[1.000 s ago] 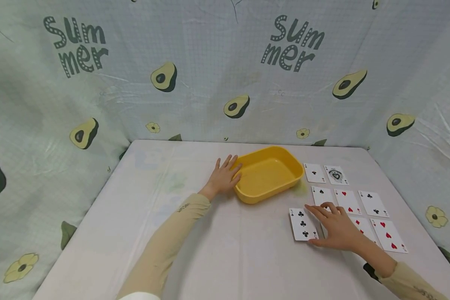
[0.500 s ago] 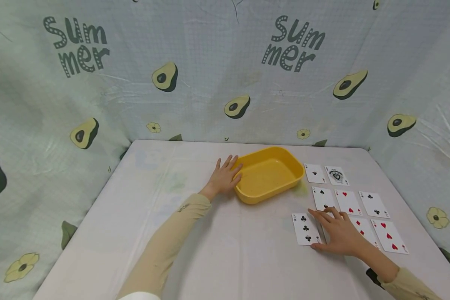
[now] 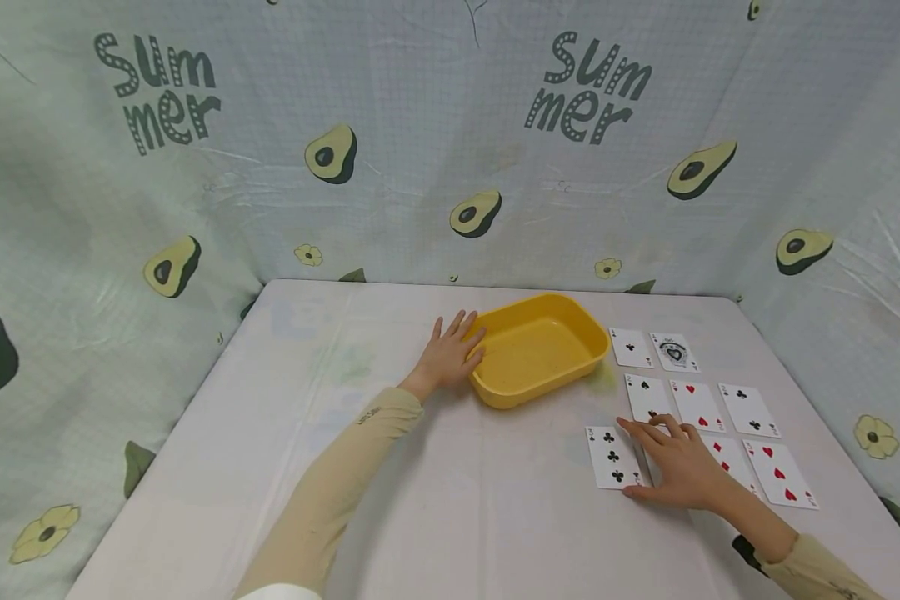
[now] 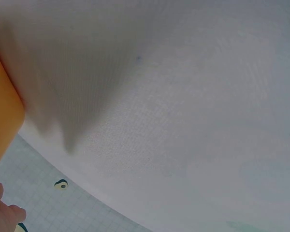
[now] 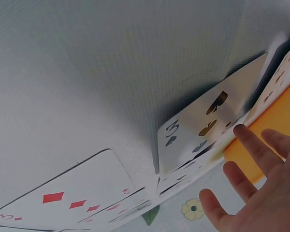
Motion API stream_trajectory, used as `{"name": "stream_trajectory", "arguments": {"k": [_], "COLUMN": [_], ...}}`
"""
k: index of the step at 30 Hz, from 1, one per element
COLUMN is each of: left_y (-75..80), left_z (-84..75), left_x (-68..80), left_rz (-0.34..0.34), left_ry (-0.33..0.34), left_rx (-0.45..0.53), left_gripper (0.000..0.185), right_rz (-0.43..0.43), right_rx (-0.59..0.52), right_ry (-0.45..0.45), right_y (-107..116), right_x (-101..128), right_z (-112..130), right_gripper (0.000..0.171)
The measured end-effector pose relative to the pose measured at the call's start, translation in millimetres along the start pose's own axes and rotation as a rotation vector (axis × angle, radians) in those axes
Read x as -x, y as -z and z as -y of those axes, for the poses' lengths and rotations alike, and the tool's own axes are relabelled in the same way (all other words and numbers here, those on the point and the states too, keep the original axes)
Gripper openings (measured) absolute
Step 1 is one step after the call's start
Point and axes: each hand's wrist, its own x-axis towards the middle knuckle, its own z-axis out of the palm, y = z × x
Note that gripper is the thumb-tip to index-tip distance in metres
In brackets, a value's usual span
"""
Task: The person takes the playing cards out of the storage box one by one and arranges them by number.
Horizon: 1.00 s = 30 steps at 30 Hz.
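In the head view my right hand [image 3: 675, 467] is over the lower row of playing cards. Its thumb and index finger span the right end of the three of clubs [image 3: 607, 462], at its top and bottom edges; the other fingers fan out. Beneath the palm, mostly hidden from above, lies the three of spades [image 5: 208, 128]. Beside it are the three of diamonds [image 3: 726, 457] and the three of hearts [image 3: 780, 473]. My left hand [image 3: 444, 357] rests with spread, straight fingers on the left rim of a yellow tray [image 3: 528, 398].
Above that row lie the two of spades [image 3: 643, 392], two of hearts [image 3: 696, 404] and two of clubs [image 3: 750, 408]. Farther back are the ace of clubs [image 3: 630, 358] and ornate ace of spades [image 3: 673, 352]. A printed cloth [image 3: 405, 100] rises behind the white table [image 3: 420, 533].
The right hand and the three of clubs have shifted slightly toward me and to the right, level with the row, then stayed there. The left hand and tray have not moved.
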Motion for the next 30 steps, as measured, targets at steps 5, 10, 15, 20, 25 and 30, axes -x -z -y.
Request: {"name": "stream_trajectory", "arguments": {"k": [5, 10, 15, 20, 25, 30], "left_y": [0.6, 1.3, 0.6, -0.7, -1.8, 3.2], "left_z": [-1.4, -2.0, -1.1, -1.2, -4.5, -10.5], "left_x": [0.1, 1.3, 3.0, 4.4, 8.5, 21.1], "left_rz": [0.002, -0.001, 0.005, -0.012, -0.081, -0.167], "left_ry": [-0.005, -0.003, 0.008, 0.03, 0.056, 0.071], "left_rx": [-0.01, -0.001, 0.019, 0.044, 0.091, 0.189], "left_gripper": [0.048, 0.048, 0.049, 0.05, 0.053, 0.055], "right_rz": [0.004, 0.003, -0.017, -0.048, -0.06, -0.063], "right_rx": [-0.008, -0.038, -0.071, -0.09, -0.091, -0.09], "right_ry": [0.006, 0.01, 0.006, -0.008, -0.034, -0.076], "right_y": [-2, 2, 6, 8, 12, 21], "right_x": [0, -2, -9, -19, -30, -39], "right_z": [-4, -3, -1, -1, -1, -2], "right_gripper": [0.09, 0.089, 0.085, 0.08, 0.076, 0.073]}}
